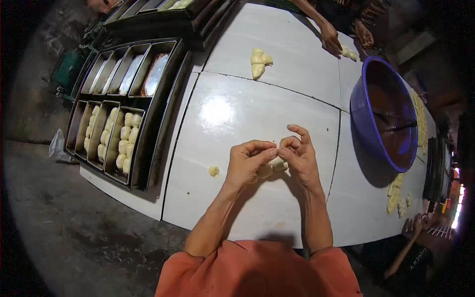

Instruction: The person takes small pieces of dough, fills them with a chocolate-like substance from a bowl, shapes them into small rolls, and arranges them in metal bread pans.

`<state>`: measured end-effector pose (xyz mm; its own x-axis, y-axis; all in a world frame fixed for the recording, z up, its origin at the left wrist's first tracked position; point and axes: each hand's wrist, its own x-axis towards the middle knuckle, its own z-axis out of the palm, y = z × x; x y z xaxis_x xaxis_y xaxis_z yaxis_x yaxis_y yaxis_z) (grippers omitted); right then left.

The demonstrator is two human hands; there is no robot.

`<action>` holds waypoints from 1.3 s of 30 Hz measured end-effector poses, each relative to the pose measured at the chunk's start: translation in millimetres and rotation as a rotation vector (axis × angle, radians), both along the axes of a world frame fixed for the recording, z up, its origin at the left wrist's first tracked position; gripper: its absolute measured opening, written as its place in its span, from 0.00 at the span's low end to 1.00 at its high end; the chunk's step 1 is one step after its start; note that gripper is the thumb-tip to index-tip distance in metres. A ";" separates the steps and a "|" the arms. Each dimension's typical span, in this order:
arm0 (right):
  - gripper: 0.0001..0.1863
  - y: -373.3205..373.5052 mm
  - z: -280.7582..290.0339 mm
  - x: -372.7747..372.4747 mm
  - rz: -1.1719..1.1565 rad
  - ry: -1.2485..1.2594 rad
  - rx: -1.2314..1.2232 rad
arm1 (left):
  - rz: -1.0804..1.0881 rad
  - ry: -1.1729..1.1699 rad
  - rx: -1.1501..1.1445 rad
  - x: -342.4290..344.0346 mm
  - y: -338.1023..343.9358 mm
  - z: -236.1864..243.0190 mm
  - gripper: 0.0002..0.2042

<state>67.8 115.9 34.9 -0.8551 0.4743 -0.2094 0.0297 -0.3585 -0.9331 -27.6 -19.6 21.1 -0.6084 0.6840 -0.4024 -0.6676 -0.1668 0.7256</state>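
Observation:
My left hand (pixel 250 161) and my right hand (pixel 302 158) meet over the near middle of the white table. Thumb and fingers of both are pinched together on a small piece of pale dough (pixel 278 160), mostly covered by the fingertips. Some fingers of my right hand are raised. Just beneath my hands sit pale dough balls (pixel 267 172), partly hidden. To the left of my left hand, a small dough lump (pixel 213 171) lies by itself. Farther back on the tiles rests a cluster of dough pieces (pixel 258 63).
Metal loaf pans (pixel 101 132) stand at left, several filled with dough balls (pixel 129 136). At right is a purple tub (pixel 365 89) of brown filling with a stick in it. Dough strips (pixel 395 195) lie beside it. A co-worker's hand (pixel 331 40) is at the far edge; another person is lower right.

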 end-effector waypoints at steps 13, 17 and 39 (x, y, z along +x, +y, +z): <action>0.29 -5.2 2.7 3.7 -0.074 -0.005 -0.090 | -0.046 0.040 -0.069 3.5 -0.4 4.8 0.29; 0.33 -1.6 -1.4 14.6 -0.035 -0.072 -0.082 | 0.046 -0.071 0.026 7.2 -1.0 -4.6 0.28; 0.58 107.3 -36.6 -2.0 0.251 -0.386 1.387 | 0.181 0.093 -0.257 -17.1 -78.7 -6.4 0.29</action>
<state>65.8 223.2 -1.8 -0.9418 0.3322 0.0510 0.2778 0.8549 -0.4381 -44.7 -98.3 14.6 -0.7531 0.4450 -0.4846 -0.5725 -0.0804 0.8159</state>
